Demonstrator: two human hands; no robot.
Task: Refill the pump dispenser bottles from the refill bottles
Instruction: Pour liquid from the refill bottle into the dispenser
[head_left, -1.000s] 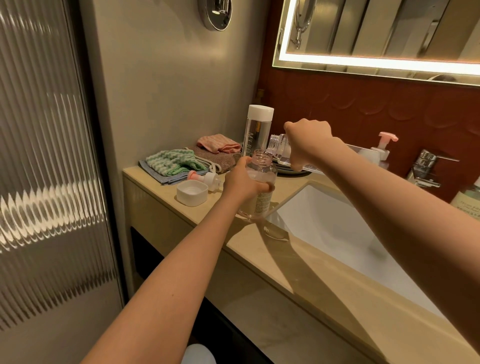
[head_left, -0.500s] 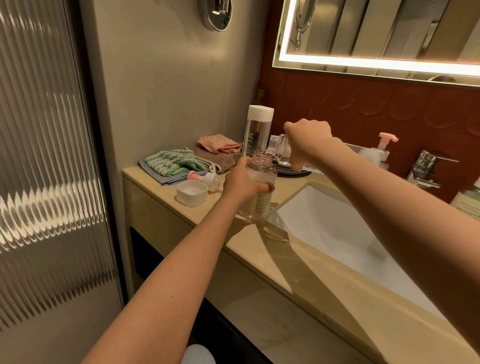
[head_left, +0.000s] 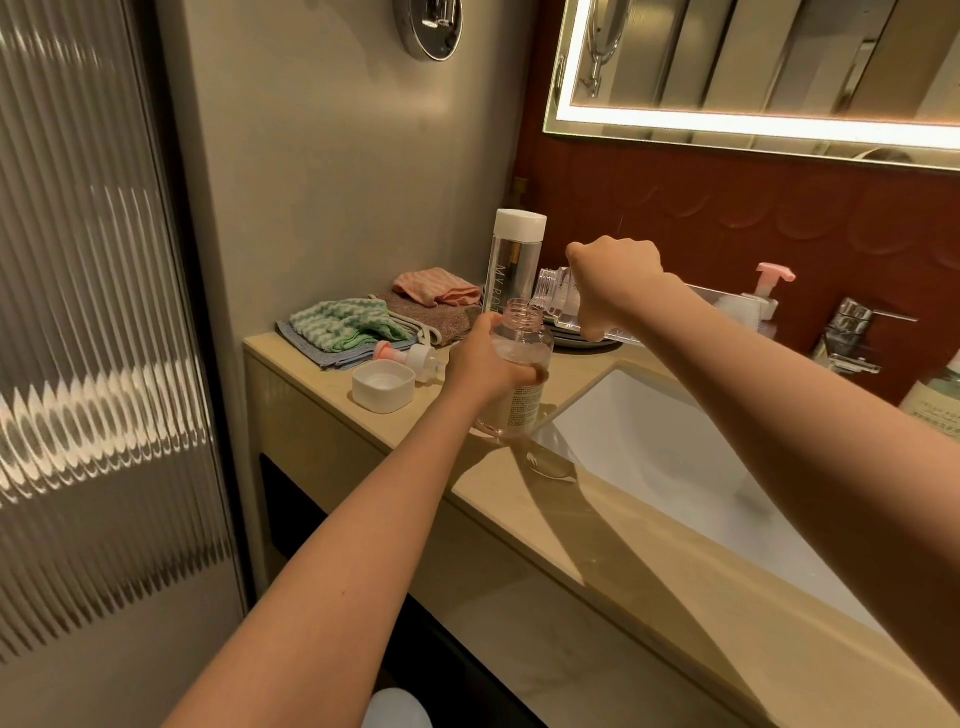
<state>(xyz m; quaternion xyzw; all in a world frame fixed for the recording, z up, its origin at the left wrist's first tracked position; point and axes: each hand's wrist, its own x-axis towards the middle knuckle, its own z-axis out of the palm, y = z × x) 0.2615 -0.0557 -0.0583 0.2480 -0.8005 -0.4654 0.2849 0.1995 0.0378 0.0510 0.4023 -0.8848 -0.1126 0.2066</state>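
Left hand (head_left: 485, 371): grip wrapped round the pump dispenser bottle (head_left: 523, 349), which stands upright on the surface (head_left: 597, 499) at the left rim of the sink (head_left: 675, 457), its neck open.
Right hand (head_left: 618, 283): grip closed round the clear refill bottle (head_left: 553, 293), tipped on its side behind the sink's left corner, mouth just above the open neck.
Pump head (head_left: 410, 356): lying left of the sink, beside a white cap (head_left: 383, 385).
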